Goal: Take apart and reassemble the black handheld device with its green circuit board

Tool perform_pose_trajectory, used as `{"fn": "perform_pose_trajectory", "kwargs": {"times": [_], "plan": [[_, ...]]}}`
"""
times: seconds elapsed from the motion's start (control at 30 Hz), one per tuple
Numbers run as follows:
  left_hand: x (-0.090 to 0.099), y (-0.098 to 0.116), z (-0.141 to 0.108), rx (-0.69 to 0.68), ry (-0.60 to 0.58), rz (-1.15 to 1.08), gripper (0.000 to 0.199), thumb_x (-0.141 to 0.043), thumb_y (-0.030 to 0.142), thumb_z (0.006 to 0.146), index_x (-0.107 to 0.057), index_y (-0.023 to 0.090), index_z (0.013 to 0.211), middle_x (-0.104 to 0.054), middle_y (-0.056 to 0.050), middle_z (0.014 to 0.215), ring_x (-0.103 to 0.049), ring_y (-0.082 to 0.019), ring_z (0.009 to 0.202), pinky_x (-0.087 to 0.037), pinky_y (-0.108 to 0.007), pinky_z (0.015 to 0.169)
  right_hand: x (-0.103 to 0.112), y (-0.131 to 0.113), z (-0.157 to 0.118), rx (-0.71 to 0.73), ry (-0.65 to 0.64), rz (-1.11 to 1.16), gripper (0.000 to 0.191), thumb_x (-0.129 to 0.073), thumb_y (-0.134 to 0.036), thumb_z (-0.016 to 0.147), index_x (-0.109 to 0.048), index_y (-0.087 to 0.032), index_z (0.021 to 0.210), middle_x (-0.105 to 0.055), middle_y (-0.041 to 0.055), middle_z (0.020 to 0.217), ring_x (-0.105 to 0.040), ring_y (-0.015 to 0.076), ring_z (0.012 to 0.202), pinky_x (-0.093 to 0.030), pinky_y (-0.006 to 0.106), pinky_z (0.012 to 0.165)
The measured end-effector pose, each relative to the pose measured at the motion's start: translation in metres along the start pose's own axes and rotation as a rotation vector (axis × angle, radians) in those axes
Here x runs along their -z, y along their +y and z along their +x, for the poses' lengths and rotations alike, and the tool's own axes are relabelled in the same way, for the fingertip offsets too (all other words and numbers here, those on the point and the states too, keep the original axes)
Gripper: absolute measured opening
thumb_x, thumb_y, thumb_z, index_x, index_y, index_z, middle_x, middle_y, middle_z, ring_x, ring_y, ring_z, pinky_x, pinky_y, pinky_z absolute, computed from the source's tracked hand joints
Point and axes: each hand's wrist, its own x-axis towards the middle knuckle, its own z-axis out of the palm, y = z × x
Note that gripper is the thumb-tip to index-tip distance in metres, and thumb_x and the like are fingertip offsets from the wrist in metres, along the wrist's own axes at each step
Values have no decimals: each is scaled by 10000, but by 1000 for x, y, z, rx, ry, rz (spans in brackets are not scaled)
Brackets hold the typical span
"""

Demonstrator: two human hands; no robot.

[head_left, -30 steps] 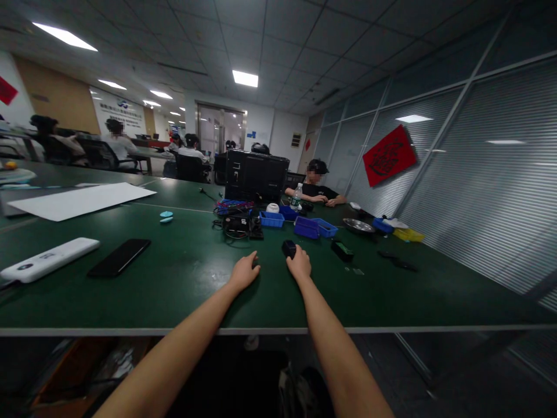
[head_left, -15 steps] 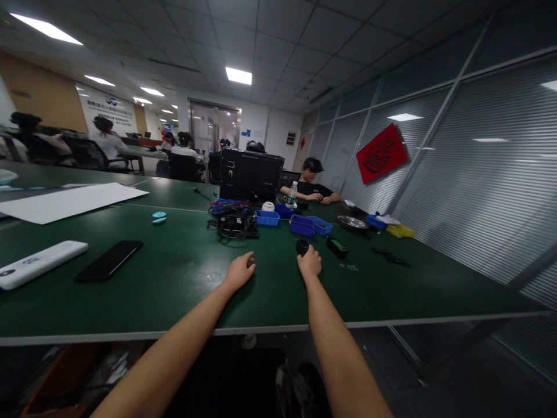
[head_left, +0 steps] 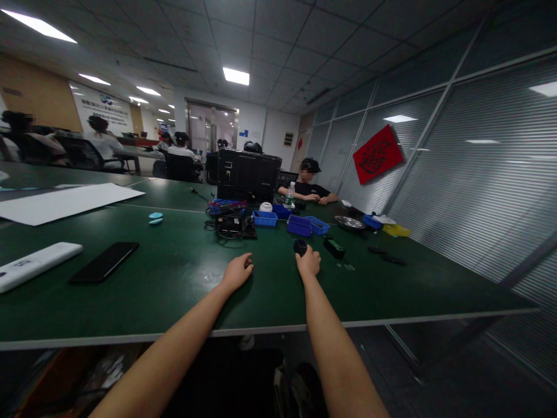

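My right hand (head_left: 308, 263) rests on the green table (head_left: 183, 307) with its fingers closed around a small black boxy object (head_left: 300, 247). Part of that object shows beyond my fingers; its exact kind is too small to tell. To the left, my left hand (head_left: 237, 273) lies on the table with its fingers curled in and nothing seen in them. A black open box with a green inside (head_left: 334, 248) sits just right of my right hand. Small clear pieces (head_left: 349, 267) lie near it.
Beyond my hands are a black device with cables (head_left: 229, 225), blue trays (head_left: 264, 218), a baseball (head_left: 266, 206), a bottle (head_left: 289, 195) and a monitor (head_left: 249, 175). A phone (head_left: 105, 262) and a white device (head_left: 39, 266) lie left. A person (head_left: 310, 188) sits across.
The view has shifted slightly, so things on the table appear a little further left. The right hand shows more of the black boxy object; the left hand looks the same.
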Motion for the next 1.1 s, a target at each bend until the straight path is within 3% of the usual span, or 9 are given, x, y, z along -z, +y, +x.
{"fn": "perform_pose_trajectory", "kwargs": {"times": [0.23,0.57,0.97,1.1], "plan": [[2,3,-2,8,-6,21,421,-490,241,773,-489,196,1192,-634,-30,1037,-561,-147,955,-396,-243,842,0,-3,-1,64,4,12,515,-554,-402,720,-477,-191,1184,-457,153,1067,-464,291,1008,-405,380,792],[2,3,-1,-22,4,25,396,-490,236,770,-520,192,1162,-642,-28,1015,-568,-147,936,-399,-238,834,-6,-13,-6,199,-85,-6,534,-535,-438,727,-436,-206,1197,-451,113,1086,-476,256,1007,-413,346,789],[3,5,-2,-13,-3,30,382,-489,238,772,-534,202,1150,-643,-29,1015,-563,-150,952,-395,-245,845,-3,-15,-9,179,-99,8,497,-529,-417,732,-445,-217,1179,-459,110,1084,-479,254,1010,-414,341,779],[1,2,-1,-24,1,19,375,-488,238,772,-538,198,1142,-645,-28,1003,-567,-147,937,-398,-243,833,6,-19,-12,110,18,79,532,-473,-415,764,-386,-183,1234,-450,136,1115,-458,273,1036,-405,351,790]]}}
